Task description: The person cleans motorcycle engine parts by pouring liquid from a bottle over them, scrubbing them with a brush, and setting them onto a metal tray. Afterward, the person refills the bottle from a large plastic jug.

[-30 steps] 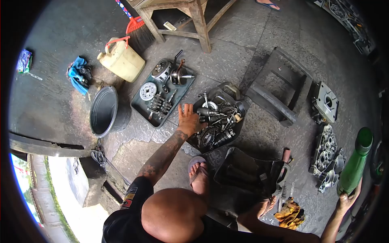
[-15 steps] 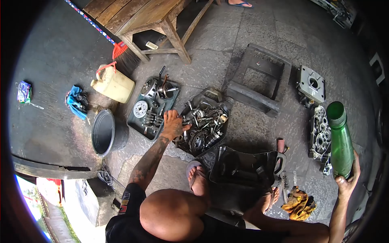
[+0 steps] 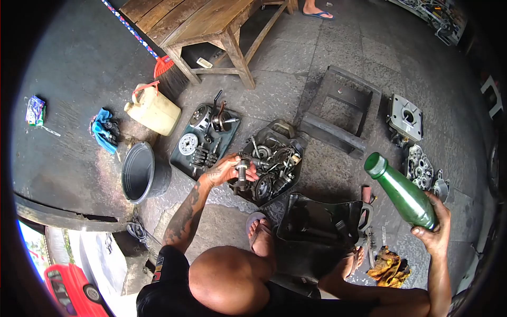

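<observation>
My left hand (image 3: 224,170) is closed around a short metal shaft (image 3: 242,172) with a wider collar, held above a dark pan (image 3: 282,128) full of engine parts. My right hand (image 3: 437,230) grips a green glass bottle (image 3: 402,190) near its base; the bottle leans with its neck to the upper left. Beside the pan, a green-grey tray (image 3: 182,161) carries a crankshaft (image 3: 223,120), a white perforated disc (image 3: 188,143) and gear shafts (image 3: 200,157). An open black container (image 3: 296,211) lies in front of my feet, with dark items inside.
A black bucket (image 3: 160,177) and a yellowish jerrycan (image 3: 154,112) stand at the left. Beyond are a wooden bench (image 3: 211,26) and a low metal frame (image 3: 332,127). Engine castings (image 3: 405,117) lie at the right, and a stained cloth (image 3: 390,268) near my foot. Another person's foot (image 3: 315,10) shows at the top.
My left hand has lifted the metal shaft up from the pan of parts. My right hand has brought the bottle leftward and tipped it from upright to a slant.
</observation>
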### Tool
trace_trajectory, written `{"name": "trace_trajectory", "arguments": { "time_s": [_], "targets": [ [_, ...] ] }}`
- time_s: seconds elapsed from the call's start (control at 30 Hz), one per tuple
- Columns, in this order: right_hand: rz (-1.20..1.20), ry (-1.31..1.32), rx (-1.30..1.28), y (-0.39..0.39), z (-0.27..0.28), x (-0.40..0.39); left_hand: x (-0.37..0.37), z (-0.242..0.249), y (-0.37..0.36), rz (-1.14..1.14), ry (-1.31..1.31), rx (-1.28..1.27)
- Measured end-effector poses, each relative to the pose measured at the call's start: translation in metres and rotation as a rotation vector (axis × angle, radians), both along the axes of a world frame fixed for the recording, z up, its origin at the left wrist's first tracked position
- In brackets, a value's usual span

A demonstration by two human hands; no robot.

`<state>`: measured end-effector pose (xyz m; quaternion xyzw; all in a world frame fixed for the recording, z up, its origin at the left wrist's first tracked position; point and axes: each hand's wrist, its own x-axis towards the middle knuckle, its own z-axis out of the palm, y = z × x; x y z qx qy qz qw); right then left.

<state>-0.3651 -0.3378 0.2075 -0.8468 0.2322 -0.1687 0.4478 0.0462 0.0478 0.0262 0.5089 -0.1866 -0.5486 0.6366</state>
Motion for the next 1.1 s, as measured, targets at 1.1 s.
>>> {"name": "trace_trajectory", "arguments": {
  "time_s": [1.1],
  "targets": [
    [0.563, 0.684, -0.891, 0.083, 0.081, 0.038, -0.249, -0.097, -0.129, 0.056, 0.535, 0.073]
  ]
}}
